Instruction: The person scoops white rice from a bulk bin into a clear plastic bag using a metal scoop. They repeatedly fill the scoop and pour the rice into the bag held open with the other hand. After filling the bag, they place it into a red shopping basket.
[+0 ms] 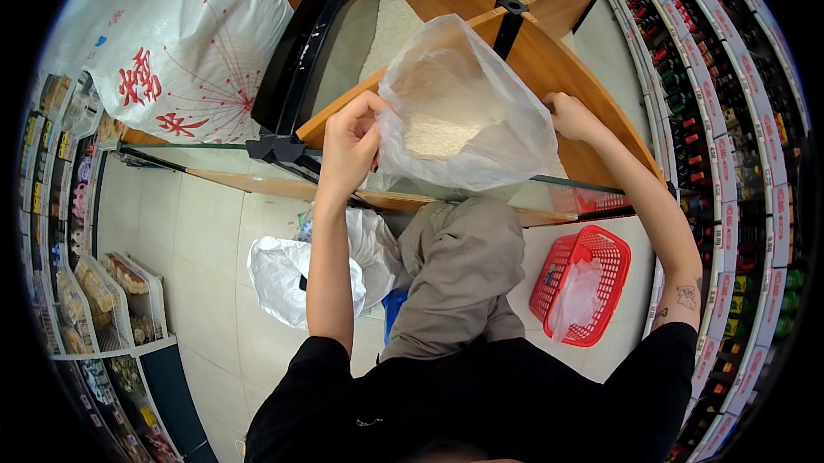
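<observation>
A translucent plastic bag (460,86) is spread over a wooden grain bin, its wide mouth facing me. Pale rice grains (444,135) show inside the mouth. My left hand (353,141) pinches the left rim between thumb and fingers. At the opposite rim, my right hand (573,117) has its fingers curled against the plastic and seems to grip it; the fingertips are hidden. Beneath the bag are the bin's wooden partition (566,86) and its glass front panel (579,196).
White rice (391,28) fills neighbouring compartments. A large printed white sack (193,44) stands left. On the floor are a red plastic basket (582,286) holding a clear bag, and a crumpled white sack (283,283). Shelves of bottles (695,141) line the right; packaged goods (96,289) stand left.
</observation>
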Demonstrator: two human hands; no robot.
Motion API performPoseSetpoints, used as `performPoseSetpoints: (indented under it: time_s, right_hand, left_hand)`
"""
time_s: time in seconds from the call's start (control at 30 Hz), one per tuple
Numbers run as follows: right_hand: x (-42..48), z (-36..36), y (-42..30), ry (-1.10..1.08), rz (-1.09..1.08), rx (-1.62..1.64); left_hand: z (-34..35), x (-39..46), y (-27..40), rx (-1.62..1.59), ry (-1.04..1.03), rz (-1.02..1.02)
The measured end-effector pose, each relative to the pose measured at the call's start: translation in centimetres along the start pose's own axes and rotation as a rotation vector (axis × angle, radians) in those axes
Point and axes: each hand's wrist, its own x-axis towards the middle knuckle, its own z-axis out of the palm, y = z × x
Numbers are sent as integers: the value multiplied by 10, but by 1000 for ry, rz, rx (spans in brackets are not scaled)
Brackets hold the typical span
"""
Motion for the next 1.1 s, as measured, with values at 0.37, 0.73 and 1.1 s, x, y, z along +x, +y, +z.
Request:
performPoseSetpoints:
  time_s: [0.37, 0.73, 1.1]
  right_hand:
    - [-98, -56, -32, 176, 68, 701]
    - [-109, -127, -87, 302, -262, 496]
    - [-99, -124, -143, 652, -606, -296]
  left_hand:
    - [-1, 0, -1, -25, 4, -23]
    - [0, -1, 9, -17, -6, -88]
    - [-2, 0, 5, -47, -26, -101]
